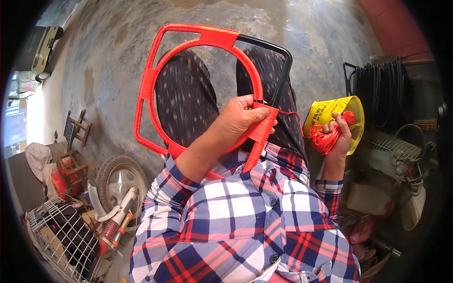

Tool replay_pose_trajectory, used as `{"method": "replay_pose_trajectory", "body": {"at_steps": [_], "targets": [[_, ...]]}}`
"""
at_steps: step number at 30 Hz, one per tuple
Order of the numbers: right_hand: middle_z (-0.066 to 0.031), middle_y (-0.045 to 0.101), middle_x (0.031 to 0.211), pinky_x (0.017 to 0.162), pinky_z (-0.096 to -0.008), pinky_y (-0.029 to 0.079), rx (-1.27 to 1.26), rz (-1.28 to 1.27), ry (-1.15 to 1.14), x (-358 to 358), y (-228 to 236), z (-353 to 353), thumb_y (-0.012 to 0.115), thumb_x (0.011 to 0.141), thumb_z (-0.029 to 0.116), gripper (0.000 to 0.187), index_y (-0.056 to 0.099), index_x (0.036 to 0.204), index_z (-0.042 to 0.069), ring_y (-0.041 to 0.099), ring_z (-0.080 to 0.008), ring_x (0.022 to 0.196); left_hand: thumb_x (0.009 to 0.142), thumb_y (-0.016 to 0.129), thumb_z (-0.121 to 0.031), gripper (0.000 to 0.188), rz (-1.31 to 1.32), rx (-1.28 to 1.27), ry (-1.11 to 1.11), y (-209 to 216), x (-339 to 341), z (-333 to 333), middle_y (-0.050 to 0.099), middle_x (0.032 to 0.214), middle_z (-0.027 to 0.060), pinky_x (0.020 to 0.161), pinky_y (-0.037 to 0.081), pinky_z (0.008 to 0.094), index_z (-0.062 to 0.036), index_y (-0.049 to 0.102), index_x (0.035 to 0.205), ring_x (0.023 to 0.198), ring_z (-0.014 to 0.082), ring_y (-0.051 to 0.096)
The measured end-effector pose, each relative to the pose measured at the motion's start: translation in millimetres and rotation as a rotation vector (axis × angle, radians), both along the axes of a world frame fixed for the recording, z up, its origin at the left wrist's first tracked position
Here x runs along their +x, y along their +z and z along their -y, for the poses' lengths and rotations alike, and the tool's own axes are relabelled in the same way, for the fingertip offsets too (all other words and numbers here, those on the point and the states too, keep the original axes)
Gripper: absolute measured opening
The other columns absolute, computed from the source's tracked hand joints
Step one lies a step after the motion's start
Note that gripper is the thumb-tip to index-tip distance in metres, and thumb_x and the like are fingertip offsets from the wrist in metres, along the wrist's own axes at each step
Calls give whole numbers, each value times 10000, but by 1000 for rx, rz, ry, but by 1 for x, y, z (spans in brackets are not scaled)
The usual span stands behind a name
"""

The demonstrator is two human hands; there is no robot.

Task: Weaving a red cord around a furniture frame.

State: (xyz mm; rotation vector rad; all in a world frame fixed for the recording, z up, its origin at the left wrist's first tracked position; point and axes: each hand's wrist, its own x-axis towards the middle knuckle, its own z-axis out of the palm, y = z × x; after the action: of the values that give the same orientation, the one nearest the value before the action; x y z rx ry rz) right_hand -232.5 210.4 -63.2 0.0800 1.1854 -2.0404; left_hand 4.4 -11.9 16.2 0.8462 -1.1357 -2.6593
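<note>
currently, the left hand (pixel 243 118) grips a red-wrapped frame (pixel 150 84), thumb on top; most of it spreads leftward of that hand, a bare black stretch (pixel 266 45) just ahead. to its right, the right hand (pixel 341 134) clenches a red cord bundle (pixel 323 140) beside a yellow bag (pixel 325 107). a strand (pixel 295 113) runs between bundle and frame.

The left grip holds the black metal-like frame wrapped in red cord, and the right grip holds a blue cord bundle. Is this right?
The colour is wrong: the head view shows a red cord bundle in the right grip, not blue.
</note>
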Motion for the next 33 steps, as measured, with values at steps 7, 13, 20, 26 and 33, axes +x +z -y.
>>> {"method": "replay_pose_trajectory", "body": {"at_steps": [7,13,20,26,33], "targets": [[-53,543,603,606,-316,481,62,-87,53,7,-2,7,579,907,163,234,580,1069,-6,540,-191,551,878,608,-47,241,-40,60,29,-5,-1,1,689,969,196,771,617,392,52,588,1096,849,262,715],[-64,563,656,643,-329,490,-5,-39,18,-2,-3,8,596,909,187,276,557,1122,17,570,-199,627,851,545,-52,296,-98,155,0,-11,3,6,679,999,244,785,612,417,72,560,1120,861,312,714],[-92,571,825,704,-347,506,-81,-103,70,8,26,41,584,888,173,307,510,1161,56,570,-206,717,851,488,-40,330,-54,128,54,-10,-3,2,663,1021,255,797,609,434,74,514,1160,901,321,704],[-104,562,961,732,-313,504,-20,-345,198,16,46,60,510,812,84,381,484,1190,48,560,-182,787,907,455,-144,346,-54,191,80,-20,0,4,652,1045,214,848,574,457,48,508,1189,937,307,683],[-82,636,1029,757,-346,521,203,-1477,472,55,117,123,607,714,-64,438,611,1127,85,648,-227,857,948,472,-171,364,-145,-338,502,-12,-1,-4,598,1149,106,960,452,327,-13,479,1276,1063,208,574]]}}
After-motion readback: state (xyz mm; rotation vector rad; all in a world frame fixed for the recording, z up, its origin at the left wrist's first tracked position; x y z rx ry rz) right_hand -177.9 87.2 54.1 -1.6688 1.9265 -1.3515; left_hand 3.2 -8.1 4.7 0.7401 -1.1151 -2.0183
